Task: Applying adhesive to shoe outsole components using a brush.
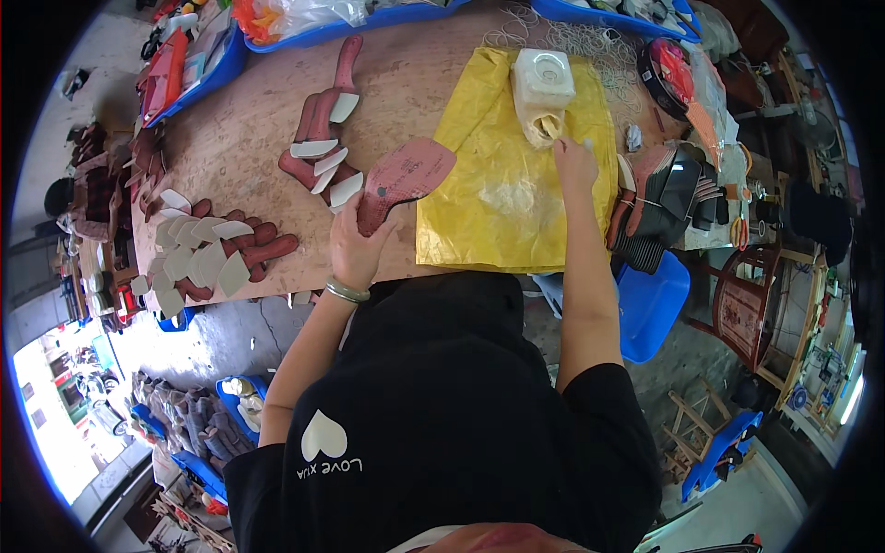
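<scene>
Pink insole (415, 173) partly behind left hand (358, 249)

Stretches as wooden tabletop (230, 138), bearing red-and-white insoles (208, 263) left of and beyond the grip of the left hand (358, 247), yellow plastic sheet (461, 217) to its right, tangled string (604, 51) farther beyond.
</scene>
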The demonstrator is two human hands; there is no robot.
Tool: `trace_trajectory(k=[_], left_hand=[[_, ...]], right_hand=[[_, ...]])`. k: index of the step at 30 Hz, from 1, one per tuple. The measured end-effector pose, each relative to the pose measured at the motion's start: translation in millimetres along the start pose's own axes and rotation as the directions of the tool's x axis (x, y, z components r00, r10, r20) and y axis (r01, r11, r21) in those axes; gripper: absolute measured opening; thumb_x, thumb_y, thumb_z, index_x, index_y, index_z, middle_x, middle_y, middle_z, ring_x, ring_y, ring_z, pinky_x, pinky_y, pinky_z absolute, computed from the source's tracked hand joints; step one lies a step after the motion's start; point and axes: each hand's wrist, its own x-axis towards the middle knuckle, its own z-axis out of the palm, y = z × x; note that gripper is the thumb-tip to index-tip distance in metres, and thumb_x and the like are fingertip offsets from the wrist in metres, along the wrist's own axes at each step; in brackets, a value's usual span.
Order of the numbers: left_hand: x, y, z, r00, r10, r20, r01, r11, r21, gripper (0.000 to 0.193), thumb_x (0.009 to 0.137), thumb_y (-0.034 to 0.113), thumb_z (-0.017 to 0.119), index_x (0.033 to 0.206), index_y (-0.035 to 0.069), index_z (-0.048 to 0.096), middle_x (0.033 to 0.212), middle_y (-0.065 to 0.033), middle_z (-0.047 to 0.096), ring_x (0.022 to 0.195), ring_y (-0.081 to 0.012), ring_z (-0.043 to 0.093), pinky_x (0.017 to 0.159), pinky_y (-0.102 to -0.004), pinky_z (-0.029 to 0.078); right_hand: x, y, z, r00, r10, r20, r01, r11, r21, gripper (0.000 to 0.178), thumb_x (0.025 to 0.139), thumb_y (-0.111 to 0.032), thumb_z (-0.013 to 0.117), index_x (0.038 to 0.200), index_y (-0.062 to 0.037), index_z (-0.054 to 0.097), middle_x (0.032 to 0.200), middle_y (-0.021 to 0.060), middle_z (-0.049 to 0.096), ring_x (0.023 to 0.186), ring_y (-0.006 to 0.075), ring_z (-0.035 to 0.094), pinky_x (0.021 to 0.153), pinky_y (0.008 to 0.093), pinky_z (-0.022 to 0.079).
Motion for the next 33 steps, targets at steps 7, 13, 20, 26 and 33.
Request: trace_trajectory(k=[7, 13, 20, 26, 33], left_hand=[[16.7, 0.7, 5.2, 0.971, 0.173, -0.164, -0.144, 0.974, 0.177, 0.060, 0.064, 0.016, 0.077, 0.118, 0.005, 0.053, 0.108, -0.0131, 0.054, 0.101, -0.0330, 0.049, 0.088, -0.0430, 0.041], [29.4, 1.5, 0.3, 0.949, 0.219, -0.227, -0.160, 0.955, 0.250, 0.058, 0.065, 0.020, 0.078, 0.116, 0.008, 0.055, 0.105, -0.0115, 0.053, 0.100, -0.0323, 0.048, 0.089, -0.0428, 0.039], [30.6, -4.7, -10.6, 0.954, 0.222, -0.202, -0.176, 0.959, 0.224, 0.056, 0.065, 0.021, 0.078, 0.115, 0.007, 0.056, 0.104, -0.0121, 0.053, 0.099, -0.0314, 0.049, 0.087, -0.0415, 0.040], [23.7, -20.7, -39.8, 0.945, 0.307, -0.110, -0.298, 0.950, 0.091, 0.056, 0.065, 0.021, 0.079, 0.114, 0.005, 0.058, 0.102, -0.0122, 0.054, 0.095, -0.0304, 0.051, 0.086, -0.0390, 0.042], [25.3, -13.4, -56.4, 0.879, 0.474, 0.054, -0.474, 0.880, -0.011, 0.058, 0.066, 0.020, 0.079, 0.116, 0.004, 0.057, 0.105, -0.0120, 0.054, 0.098, -0.0297, 0.051, 0.087, -0.0381, 0.043]], right_hand=[[-44.0, -13.0, -20.7, 0.996, 0.025, 0.087, -0.026, 1.000, 0.010, 0.025, 0.087, -0.035, 0.055, 0.087, -0.0157, 0.072, 0.073, 0.0134, 0.067, 0.073, 0.0301, 0.066, 0.066, 0.0383, 0.052], [-111.7, -87.5, -111.2, 0.985, -0.089, 0.149, -0.088, 0.482, 0.872, 0.017, 0.085, -0.012, 0.066, 0.099, -0.0016, 0.069, 0.083, 0.0087, 0.069, 0.066, 0.0113, 0.061, 0.062, 0.0233, 0.047], [-116.5, -122.1, -133.8, 0.950, -0.290, 0.113, 0.044, 0.484, 0.874, 0.019, 0.083, -0.008, 0.068, 0.100, -0.0022, 0.070, 0.076, 0.0039, 0.066, 0.064, 0.0054, 0.055, 0.058, 0.0198, 0.044], [-76.7, -108.7, -131.4, 0.941, -0.257, 0.221, -0.088, 0.446, 0.891, 0.017, 0.082, -0.011, 0.069, 0.097, -0.0029, 0.071, 0.073, 0.0034, 0.066, 0.065, 0.0044, 0.055, 0.058, 0.0198, 0.044], [-27.4, -181.5, -198.1, 0.638, -0.736, 0.226, 0.307, 0.512, 0.802, 0.021, 0.082, -0.018, 0.068, 0.095, -0.0023, 0.070, 0.081, 0.0076, 0.070, 0.069, 0.0119, 0.063, 0.063, 0.0239, 0.048]])
